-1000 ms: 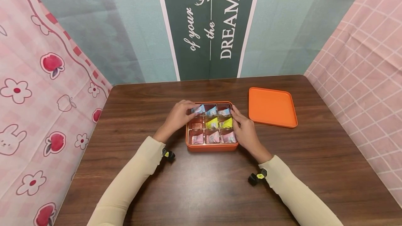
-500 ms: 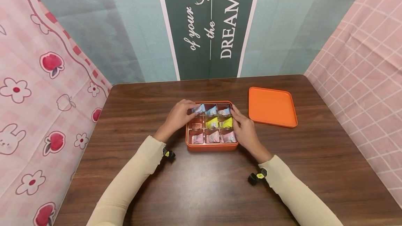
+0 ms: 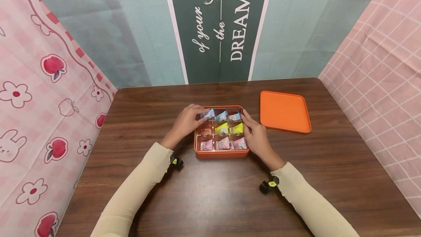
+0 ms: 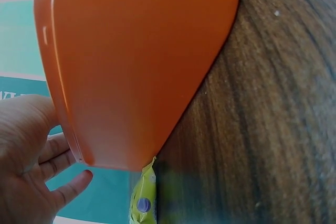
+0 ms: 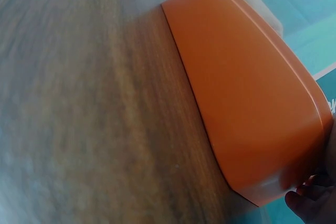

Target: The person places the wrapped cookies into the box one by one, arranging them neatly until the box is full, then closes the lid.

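Note:
An orange box with a clear divided insert sits on the table. Blue packets fill its far row, pink packets its near row. Two yellow packets lie in the middle row, whose left compartment is bare. My left hand grips the far left corner, its fingertips over a blue packet. On the right side, my right hand holds the box by its wall and rim. The left wrist view shows a yellow-green packet on the table beside the box's far left corner; the head view hides it.
An orange lid lies on the brown wooden table, right of the box and farther back. Patterned cloths hang behind the table and on both sides. Each wrist wears a small black camera.

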The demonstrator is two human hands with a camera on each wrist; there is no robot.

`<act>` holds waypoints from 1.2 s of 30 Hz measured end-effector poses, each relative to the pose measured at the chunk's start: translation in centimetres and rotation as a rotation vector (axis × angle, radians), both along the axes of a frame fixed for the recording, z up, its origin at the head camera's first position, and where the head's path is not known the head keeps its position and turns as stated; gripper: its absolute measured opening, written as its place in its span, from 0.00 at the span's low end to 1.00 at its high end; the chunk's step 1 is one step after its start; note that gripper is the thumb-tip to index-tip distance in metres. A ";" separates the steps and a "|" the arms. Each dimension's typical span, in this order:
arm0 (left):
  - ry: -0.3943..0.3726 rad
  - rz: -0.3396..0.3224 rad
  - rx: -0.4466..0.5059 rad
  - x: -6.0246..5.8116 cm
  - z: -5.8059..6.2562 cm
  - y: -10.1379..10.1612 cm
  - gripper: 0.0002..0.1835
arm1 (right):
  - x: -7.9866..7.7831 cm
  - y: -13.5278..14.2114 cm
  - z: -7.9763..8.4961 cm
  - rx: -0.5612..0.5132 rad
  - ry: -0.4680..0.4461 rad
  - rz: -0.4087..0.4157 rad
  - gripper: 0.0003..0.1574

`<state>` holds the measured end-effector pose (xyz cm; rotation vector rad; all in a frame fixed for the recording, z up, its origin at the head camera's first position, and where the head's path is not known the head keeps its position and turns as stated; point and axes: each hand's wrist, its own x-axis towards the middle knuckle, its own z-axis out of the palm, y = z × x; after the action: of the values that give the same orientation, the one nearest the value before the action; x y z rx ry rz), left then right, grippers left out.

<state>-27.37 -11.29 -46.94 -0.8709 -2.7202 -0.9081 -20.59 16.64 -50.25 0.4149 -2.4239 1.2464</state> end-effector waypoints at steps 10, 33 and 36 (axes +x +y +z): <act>-0.002 0.003 -0.016 0.1 0.1 -0.1 0.19 | -0.1 0.0 -0.1 -0.007 -0.002 0.006 0.21; 0.007 -0.014 0.022 0.2 -0.3 -0.4 0.18 | -0.1 0.1 -0.1 0.002 -0.017 -0.004 0.22; 0.008 -0.013 0.037 0.4 -0.3 -0.7 0.18 | -0.1 0.1 -0.1 0.002 -0.018 -0.002 0.22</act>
<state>-26.92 -11.98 -47.29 -0.8846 -2.6847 -0.9520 -20.68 16.75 -50.36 0.4038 -2.4398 1.2524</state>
